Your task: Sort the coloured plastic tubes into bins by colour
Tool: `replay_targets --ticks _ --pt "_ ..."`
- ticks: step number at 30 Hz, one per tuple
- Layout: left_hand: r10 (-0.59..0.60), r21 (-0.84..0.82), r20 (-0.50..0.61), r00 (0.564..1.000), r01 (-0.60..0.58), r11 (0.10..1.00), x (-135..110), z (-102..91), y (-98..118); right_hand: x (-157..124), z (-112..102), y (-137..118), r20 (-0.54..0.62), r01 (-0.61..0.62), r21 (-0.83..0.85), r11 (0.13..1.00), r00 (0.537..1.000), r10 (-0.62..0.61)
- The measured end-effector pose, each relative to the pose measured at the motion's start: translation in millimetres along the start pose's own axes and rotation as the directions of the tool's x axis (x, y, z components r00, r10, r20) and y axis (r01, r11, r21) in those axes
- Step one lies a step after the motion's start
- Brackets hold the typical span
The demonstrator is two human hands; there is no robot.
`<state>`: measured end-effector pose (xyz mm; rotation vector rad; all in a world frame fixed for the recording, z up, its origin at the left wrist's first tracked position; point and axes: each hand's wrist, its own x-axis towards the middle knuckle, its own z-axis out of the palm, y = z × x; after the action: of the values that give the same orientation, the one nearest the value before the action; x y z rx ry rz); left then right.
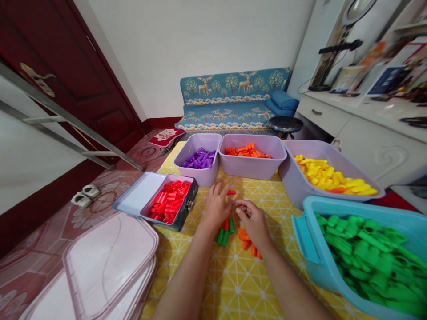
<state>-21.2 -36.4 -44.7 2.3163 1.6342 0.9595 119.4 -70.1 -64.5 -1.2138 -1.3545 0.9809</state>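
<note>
My left hand point(216, 205) lies over a small heap of loose pieces on the yellow tablecloth point(233, 275), fingers spread; a red piece point(231, 192) shows at its fingertips. My right hand point(253, 220) is curled beside it, fingers bent as if pinching something small that I cannot make out. Green pieces point(223, 236) lie under my left wrist and orange pieces point(248, 243) under my right wrist.
Lilac bins at the back hold purple pieces point(199, 158), orange pieces point(248, 151) and yellow pieces point(328, 175). A metal tin point(171, 201) with red pieces is on the left, a teal bin point(363, 253) of green pieces on the right. Pink lids point(106, 266) are stacked front left.
</note>
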Motion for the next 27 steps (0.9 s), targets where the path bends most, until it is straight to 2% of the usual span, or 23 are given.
replay_targets --ticks 3,5,7,9,12,15,19,22,25,27 --pt "0.036 0.005 0.19 0.981 -0.038 0.999 -3 8.0 -5 0 -1 2 -0.025 -0.056 0.096 0.994 0.998 0.059" --pt "0.091 -0.04 0.229 0.969 -0.084 0.996 -4 8.1 -8 0 -2 2 -0.046 -0.077 0.154 0.985 0.995 0.085" --pt "0.12 -0.101 0.216 0.969 -0.1 0.99 -5 7.2 -8 0 -3 2 -0.087 -0.077 0.191 0.978 0.992 0.096" --pt "0.095 -0.147 0.193 0.976 -0.067 0.987 -8 6.7 -7 -1 -5 2 -0.143 -0.071 0.19 0.979 0.985 0.099" --pt "-0.001 -0.2 0.155 0.988 0.033 0.979 -19 6.8 -1 0 -5 3 -0.195 -0.031 0.096 0.995 0.98 0.05" --pt "-0.063 -0.316 0.103 0.993 0.093 0.944 -29 6.2 7 0 -4 2 -0.165 0.052 -0.042 0.998 0.985 -0.058" --pt "-0.097 -0.567 0.06 0.993 0.114 0.815 -34 3.7 12 -2 -2 -5 -0.01 0.16 -0.203 0.966 0.986 -0.166" --pt "-0.232 -0.684 0.035 0.972 0.193 0.703 -33 2.9 9 -3 -1 -10 0.078 0.206 -0.257 0.944 0.978 -0.192" --pt "-0.344 -0.774 0.078 0.936 0.274 0.571 -33 3.2 7 -3 0 -13 0.13 0.216 -0.263 0.94 0.974 -0.187" --pt "-0.362 -0.818 0.124 0.924 0.302 0.49 -33 3.2 8 -4 0 -13 0.144 0.219 -0.264 0.939 0.972 -0.186"
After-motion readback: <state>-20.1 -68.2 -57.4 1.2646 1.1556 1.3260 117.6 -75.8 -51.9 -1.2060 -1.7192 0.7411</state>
